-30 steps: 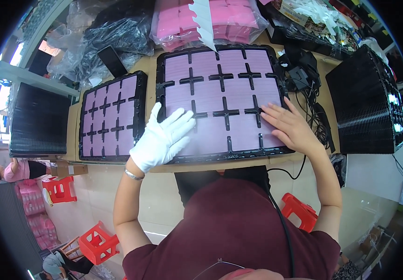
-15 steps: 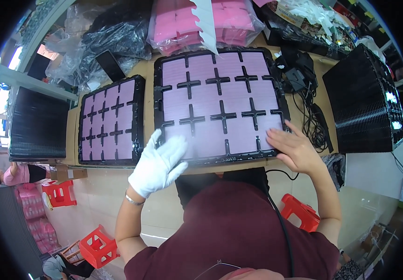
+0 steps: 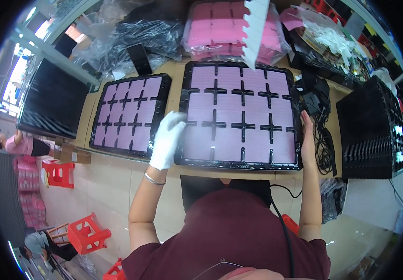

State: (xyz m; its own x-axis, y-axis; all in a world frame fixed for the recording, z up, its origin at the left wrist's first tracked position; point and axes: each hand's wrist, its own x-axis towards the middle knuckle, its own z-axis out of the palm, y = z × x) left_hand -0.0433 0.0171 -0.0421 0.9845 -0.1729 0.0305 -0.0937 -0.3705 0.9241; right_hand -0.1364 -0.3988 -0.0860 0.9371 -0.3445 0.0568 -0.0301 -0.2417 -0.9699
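A black plastic tray [image 3: 243, 165] with cross-shaped dividers lies in front of me, its compartments lined with pink-lilac sheets [image 3: 229, 103]. My left hand [image 3: 166, 142], in a white glove, is closed at the tray's left rim, its fingertips slightly blurred. Bare, my right hand [image 3: 307, 140] presses along the right rim, partly hidden by the tray's side. The two hands clasp the tray between them. Just left of my gloved hand is a smaller-looking black tray [image 3: 161, 95] with the same dividers and pink-lilac lining.
Stacks of black trays stand at far left [image 3: 54, 100] and far right [image 3: 369, 135]. Behind the middle tray are bagged pink pieces [image 3: 234, 28] and a hanging white toothed strip [image 3: 255, 32]. A phone [image 3: 139, 59] leans near black plastic bags; cables [image 3: 322, 149] lie at right.
My hands have gone from lying over the near corners of the middle tray to its left and right sides. The whole view has shifted, so the trays appear further right.
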